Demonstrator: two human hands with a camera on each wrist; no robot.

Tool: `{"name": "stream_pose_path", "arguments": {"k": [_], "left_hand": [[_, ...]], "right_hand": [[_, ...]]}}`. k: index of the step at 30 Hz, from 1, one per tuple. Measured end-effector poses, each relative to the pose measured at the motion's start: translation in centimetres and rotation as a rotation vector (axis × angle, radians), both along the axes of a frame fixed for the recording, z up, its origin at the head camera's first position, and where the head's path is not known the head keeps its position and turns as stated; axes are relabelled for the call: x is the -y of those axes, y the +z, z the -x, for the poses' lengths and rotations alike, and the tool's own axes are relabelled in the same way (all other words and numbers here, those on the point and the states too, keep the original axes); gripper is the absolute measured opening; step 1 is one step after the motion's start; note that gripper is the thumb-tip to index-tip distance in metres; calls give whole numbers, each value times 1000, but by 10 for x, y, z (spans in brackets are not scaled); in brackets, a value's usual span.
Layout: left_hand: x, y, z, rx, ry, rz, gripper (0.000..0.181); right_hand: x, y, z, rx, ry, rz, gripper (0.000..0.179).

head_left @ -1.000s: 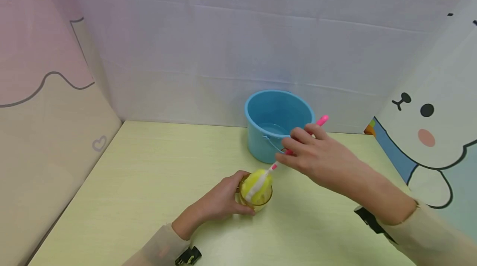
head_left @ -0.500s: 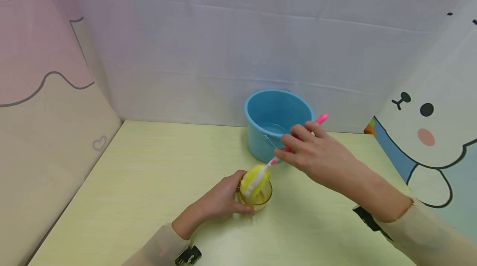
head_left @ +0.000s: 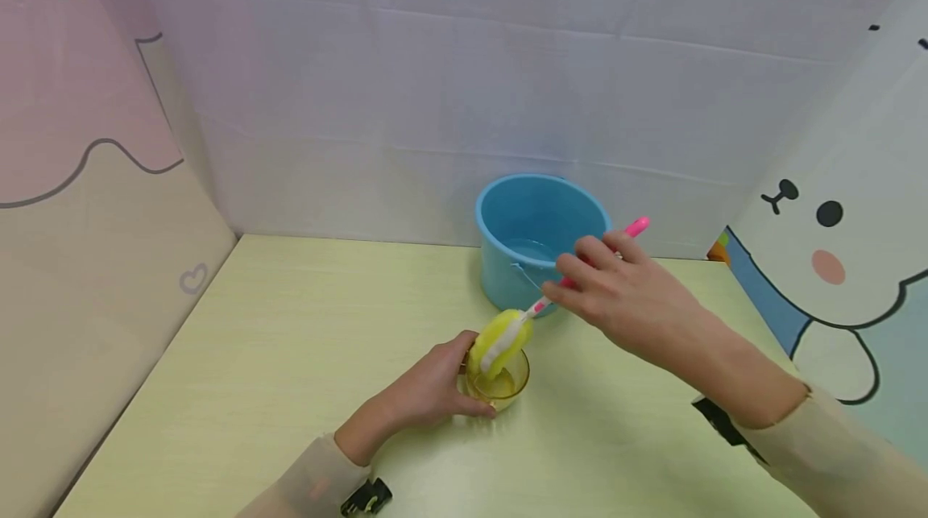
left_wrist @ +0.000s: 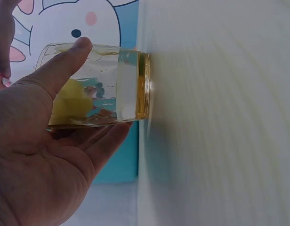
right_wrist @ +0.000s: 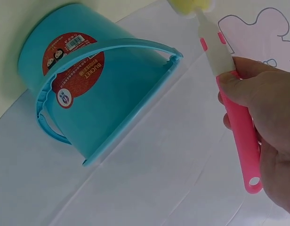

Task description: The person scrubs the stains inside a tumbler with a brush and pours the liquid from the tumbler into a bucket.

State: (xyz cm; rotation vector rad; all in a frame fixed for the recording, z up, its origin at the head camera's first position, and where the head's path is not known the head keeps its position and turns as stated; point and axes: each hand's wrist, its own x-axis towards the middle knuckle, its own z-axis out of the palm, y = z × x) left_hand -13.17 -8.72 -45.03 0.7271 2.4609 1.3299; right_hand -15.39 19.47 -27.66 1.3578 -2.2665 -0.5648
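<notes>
An amber-tinted glass cup [left_wrist: 102,94] stands on the table, with my left hand [head_left: 435,385] curled round its side, thumb along the near wall. My right hand [head_left: 616,288] grips the pink handle [right_wrist: 240,127] of a sponge cup brush. The brush's yellow sponge head [head_left: 500,345], crossed by a white strip, slants into the cup's mouth; its lower end is inside the glass and its upper part sticks out above the rim. Through the glass, the left wrist view shows the yellow sponge near the mouth end.
Behind the cup and close to my right hand stands a blue bucket [head_left: 500,268] with a carrying handle and a red label [right_wrist: 74,70]. The pale yellow table [head_left: 312,325] ends at a white cloth backdrop [head_left: 348,131]. Printed cartoon panels [head_left: 819,260] flank both sides.
My right hand has drawn the brush slightly up and to the right, so more of the sponge shows above the cup's rim. The left hand and cup have stayed in place.
</notes>
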Motion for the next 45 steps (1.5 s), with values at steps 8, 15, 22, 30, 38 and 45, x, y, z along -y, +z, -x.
{"name": "stream_pose_path", "arguments": {"k": [8, 15, 22, 30, 38, 45], "left_hand": [[-1, 0, 0, 2, 3, 20, 88], [-2, 0, -1, -4, -1, 16, 89], [-2, 0, 0, -3, -2, 13, 89], [-2, -1, 0, -2, 0, 17, 90], [-2, 0, 0, 4, 6, 21, 90], [-2, 1, 0, 17, 10, 24, 91]], "right_hand": [[-8, 3, -1, 6, -16, 7, 51], [-13, 7, -4, 25, -38, 3, 53], [-18, 9, -6, 43, -72, -5, 63], [-29, 6, -5, 52, -67, 25, 61], [-41, 3, -6, 66, -102, 15, 61], [-49, 1, -8, 97, -148, 32, 62]]}}
